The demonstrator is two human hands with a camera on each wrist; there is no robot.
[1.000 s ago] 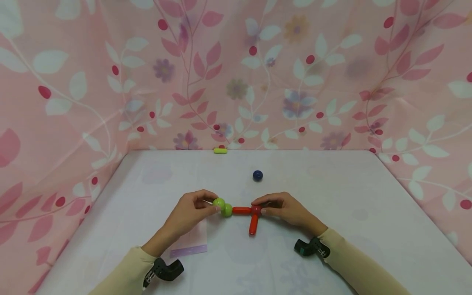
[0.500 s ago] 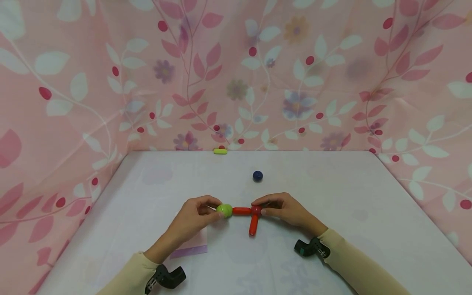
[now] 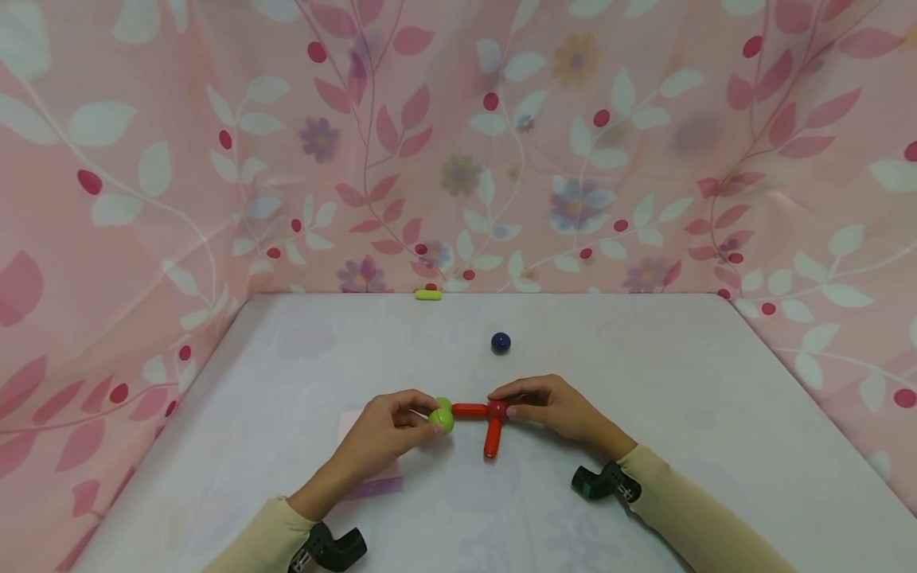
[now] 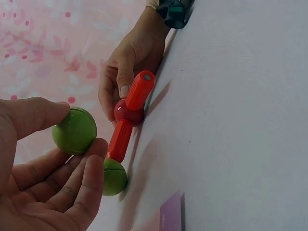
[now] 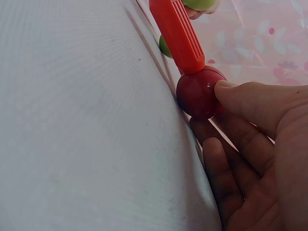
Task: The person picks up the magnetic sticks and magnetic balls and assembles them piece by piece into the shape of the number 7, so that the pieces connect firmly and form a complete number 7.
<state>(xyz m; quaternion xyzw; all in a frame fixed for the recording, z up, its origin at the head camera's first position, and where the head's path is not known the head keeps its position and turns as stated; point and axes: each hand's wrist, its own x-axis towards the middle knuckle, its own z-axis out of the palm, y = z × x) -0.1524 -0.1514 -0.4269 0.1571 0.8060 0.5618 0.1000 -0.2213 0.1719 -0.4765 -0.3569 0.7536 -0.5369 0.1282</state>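
The left hand is pinching a loose green ball between its thumb and fingers, with the gap only as wide as the ball. The ball is sitting just beside a second green ball, which is capping the left end of a red rod. In the head view the two green balls are overlapping, so whether they are touching is hard to say. The rod's other end is meeting a red ball, and another red rod is running from that ball towards the person, its free end showing a small grey disc.

The right hand is holding the red ball between its thumb and fingertips, opened no wider than the ball, while its other fingers are bending loosely near the desk.

Farther back, a dark blue ball is resting on the desk, and a yellow-green stick is lying at the far edge. A pink card with a purple strip is lying partly under the left hand and wrist. Floral cloth is hanging behind.
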